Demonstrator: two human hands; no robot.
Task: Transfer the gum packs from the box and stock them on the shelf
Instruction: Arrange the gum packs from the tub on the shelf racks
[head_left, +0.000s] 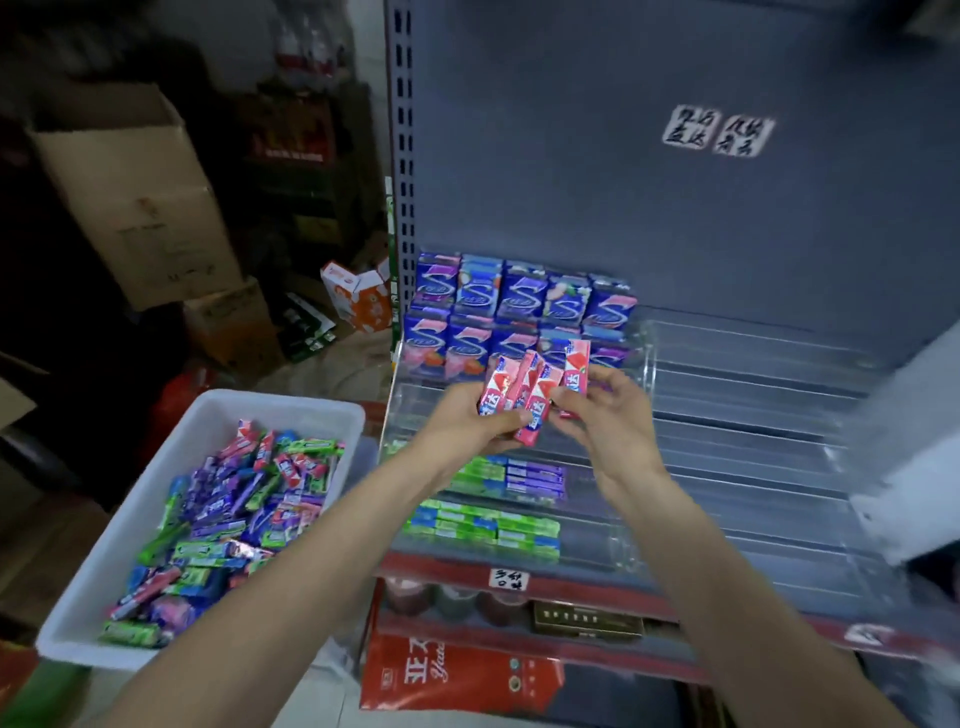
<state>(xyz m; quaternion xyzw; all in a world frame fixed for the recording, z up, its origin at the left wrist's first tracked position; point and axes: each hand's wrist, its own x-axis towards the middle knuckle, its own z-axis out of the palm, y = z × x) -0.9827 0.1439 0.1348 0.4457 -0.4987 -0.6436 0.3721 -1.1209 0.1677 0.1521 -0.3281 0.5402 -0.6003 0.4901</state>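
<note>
Several pink gum packs (524, 395) are fanned out between my two hands, over the clear tiered shelf rack (727, 452). My left hand (480, 423) grips the lower ends of the bunch. My right hand (602, 410) pinches the rightmost pink pack (577, 371) from the right side. A white box (156, 488) at the lower left holds a heap of green, purple, blue and pink gum packs (234, 499). Green and purple packs (498, 499) lie in rows on the rack's lower tiers, below my hands.
Blue box-shaped gum packs (511, 312) stand in two rows at the rack's back left. The grey shelf back panel (623, 156) bears two labels. Cardboard cartons (135, 202) are stacked at the left. A red bag (457, 675) sits below the shelf edge.
</note>
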